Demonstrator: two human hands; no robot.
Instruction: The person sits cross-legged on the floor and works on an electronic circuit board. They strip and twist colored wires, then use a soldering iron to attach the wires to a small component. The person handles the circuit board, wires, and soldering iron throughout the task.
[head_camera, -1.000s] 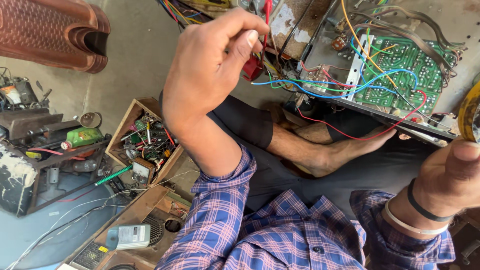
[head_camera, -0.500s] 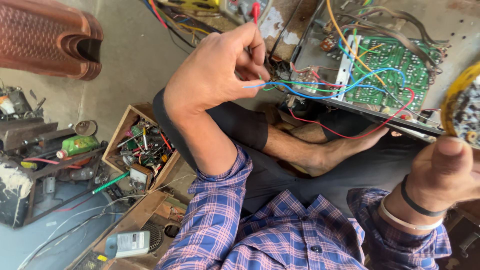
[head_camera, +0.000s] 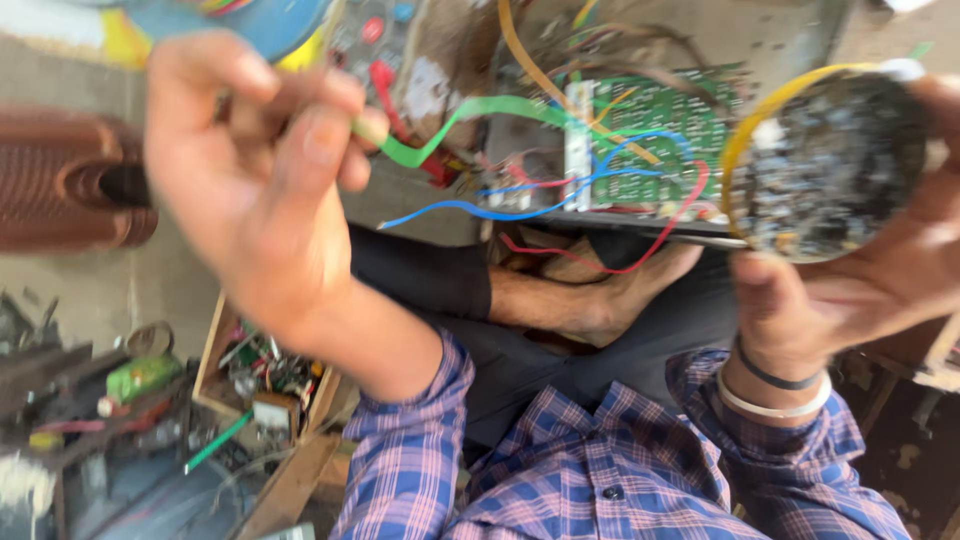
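A: Item one, left hand (head_camera: 250, 190)?
B: Raised at upper left, blurred. Fingers (head_camera: 325, 140) pinched narrow on the end of a green wire (head_camera: 470, 112), which curves away toward the green circuit board (head_camera: 655, 135).

A: Item two, right hand (head_camera: 860, 280)?
B: At the right edge, fingers wrapped about a round dark component (head_camera: 825, 165) with a yellow rim, held up just beside the board. Two wristbands, one dark, one pale.

A: The board itself?
B: Seated in an open metal chassis (head_camera: 620, 215) above the person's crossed legs. Blue wire (head_camera: 520, 205) and red wire (head_camera: 640, 255) hang loose from it.

A: Condition of the work?
B: By my judgement, midway. Chassis open, several leads free, round component out and in hand; nothing looks rejoined or closed up. Whether the green wire's far end is attached, I cannot tell.

A: Surroundings?
B: Wooden tray of small parts (head_camera: 265, 375) at lower left, green screwdriver (head_camera: 215, 442) beside it, brown ribbed casing (head_camera: 60, 190) at far left.
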